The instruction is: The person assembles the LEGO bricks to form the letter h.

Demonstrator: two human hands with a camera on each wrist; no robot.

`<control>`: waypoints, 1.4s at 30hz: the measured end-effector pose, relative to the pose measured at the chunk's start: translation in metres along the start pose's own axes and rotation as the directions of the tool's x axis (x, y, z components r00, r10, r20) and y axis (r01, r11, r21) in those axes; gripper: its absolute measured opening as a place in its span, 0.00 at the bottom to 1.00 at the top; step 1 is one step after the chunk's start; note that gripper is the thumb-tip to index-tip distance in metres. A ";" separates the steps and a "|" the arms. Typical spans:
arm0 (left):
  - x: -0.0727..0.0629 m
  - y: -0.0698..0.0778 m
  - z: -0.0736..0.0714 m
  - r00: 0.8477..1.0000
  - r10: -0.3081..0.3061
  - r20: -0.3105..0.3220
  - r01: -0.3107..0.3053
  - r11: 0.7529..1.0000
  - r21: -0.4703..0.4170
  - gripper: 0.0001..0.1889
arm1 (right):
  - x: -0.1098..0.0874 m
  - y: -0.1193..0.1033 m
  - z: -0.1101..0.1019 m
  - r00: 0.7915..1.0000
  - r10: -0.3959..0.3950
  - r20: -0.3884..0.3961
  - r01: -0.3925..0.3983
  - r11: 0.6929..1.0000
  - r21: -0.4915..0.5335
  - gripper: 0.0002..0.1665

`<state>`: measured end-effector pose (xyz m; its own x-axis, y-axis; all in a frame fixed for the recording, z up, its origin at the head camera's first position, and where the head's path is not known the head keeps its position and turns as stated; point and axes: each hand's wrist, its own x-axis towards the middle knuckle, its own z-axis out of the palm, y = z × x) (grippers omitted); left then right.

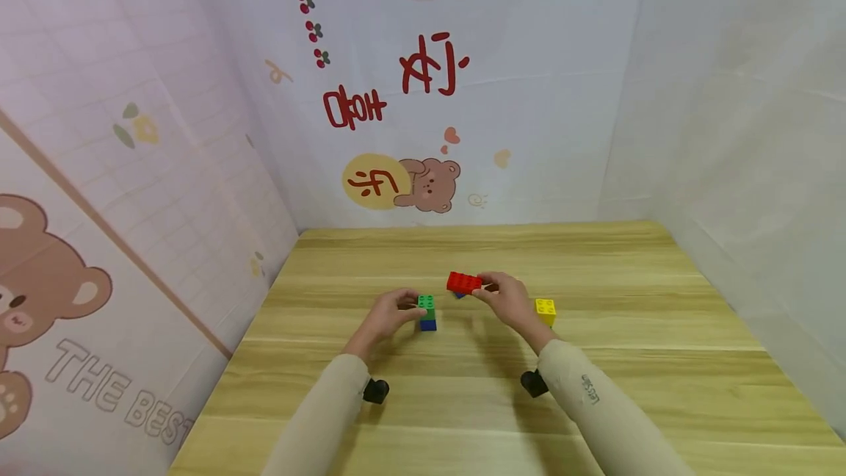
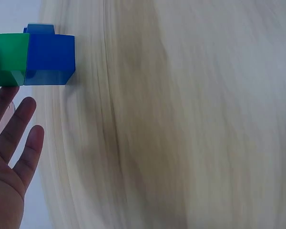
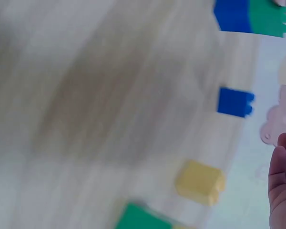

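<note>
My left hand (image 1: pixel 388 316) pinches a green brick (image 1: pixel 426 304) that sits on a blue brick (image 1: pixel 428 325). In the left wrist view, the blue brick (image 2: pixel 50 59) and green brick (image 2: pixel 9 52) join end to end; other fingers stretch out below them. My right hand (image 1: pixel 507 298) grips a red brick (image 1: pixel 464 283) by its right end, held above the table. Mostly hidden under the red brick is another blue brick (image 1: pixel 460 295), which shows whole in the right wrist view (image 3: pixel 233 101). There, the right hand (image 3: pixel 283 186) shows only at the edge.
Right of my right wrist stands a yellow brick (image 1: pixel 545 306) on a green one, partly hidden by the arm. The right wrist view shows another yellow brick (image 3: pixel 199 182) near a green brick (image 3: pixel 142 219). Printed cloth walls (image 1: pixel 529 94) border the wooden table (image 1: pixel 463 417).
</note>
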<state>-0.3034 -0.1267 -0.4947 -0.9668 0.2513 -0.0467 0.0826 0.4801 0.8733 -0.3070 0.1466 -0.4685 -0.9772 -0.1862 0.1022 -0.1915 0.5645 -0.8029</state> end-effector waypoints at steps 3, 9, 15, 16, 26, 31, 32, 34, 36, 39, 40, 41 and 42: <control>0.006 0.004 0.011 1.000 0.011 0.010 -0.011 1.000 -0.009 0.22 | 0.000 -0.003 -0.017 1.000 -0.024 -0.010 0.023 0.999 -0.021 0.26; 0.018 0.016 0.035 1.000 0.018 0.020 -0.018 1.000 -0.016 0.20 | -0.002 0.003 -0.050 0.999 -0.038 -0.015 0.037 0.997 -0.062 0.25; 0.029 0.030 0.061 0.999 0.030 0.040 -0.030 0.999 -0.010 0.20 | -0.009 0.020 -0.075 0.998 -0.057 -0.003 0.056 0.993 -0.103 0.25; 0.030 0.032 0.066 0.998 0.032 0.045 -0.031 0.999 -0.013 0.20 | -0.010 0.023 -0.078 0.998 -0.062 -0.002 0.061 0.992 -0.111 0.26; 0.041 0.049 0.103 0.996 0.057 0.071 -0.055 0.998 -0.025 0.20 | -0.018 0.046 -0.100 0.996 -0.086 0.000 0.086 0.991 -0.102 0.27; 0.045 0.055 0.115 0.995 0.067 0.073 -0.066 0.998 -0.026 0.19 | -0.021 0.052 -0.106 0.997 -0.073 0.020 0.075 0.994 -0.078 0.26; 0.046 0.057 0.118 0.995 0.066 0.075 -0.065 0.998 -0.025 0.19 | -0.022 0.053 -0.106 0.997 -0.071 0.027 0.073 0.995 -0.074 0.26; 0.046 0.060 0.122 0.995 0.063 0.080 -0.061 0.998 -0.022 0.19 | -0.023 0.054 -0.108 0.997 -0.061 0.045 0.064 0.996 -0.063 0.26; 0.047 0.063 0.126 0.994 0.068 0.084 -0.067 0.998 -0.016 0.20 | -0.024 0.057 -0.108 0.996 -0.062 0.063 0.066 0.996 -0.060 0.26; 0.048 0.066 0.132 0.993 0.083 0.082 -0.083 0.997 -0.001 0.20 | -0.026 0.062 -0.109 0.995 -0.056 0.082 0.061 0.996 -0.059 0.26; 0.049 0.066 0.134 0.993 0.089 0.081 -0.090 0.996 0.005 0.20 | -0.026 0.063 -0.108 0.994 -0.058 0.088 0.063 0.996 -0.060 0.25; 0.049 0.067 0.136 0.992 0.095 0.079 -0.095 0.995 0.008 0.21 | -0.027 0.064 -0.108 0.994 -0.059 0.095 0.065 0.996 -0.063 0.25; 0.049 0.067 0.138 0.992 0.098 0.078 -0.099 0.995 0.010 0.20 | -0.028 0.065 -0.108 0.993 -0.061 0.100 0.067 0.996 -0.063 0.25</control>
<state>-0.3124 0.0336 -0.5054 -0.9321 0.3621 0.0017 0.1807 0.4611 0.8688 -0.3021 0.2751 -0.4603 -0.9498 -0.2993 0.0915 -0.2620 0.6004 -0.7555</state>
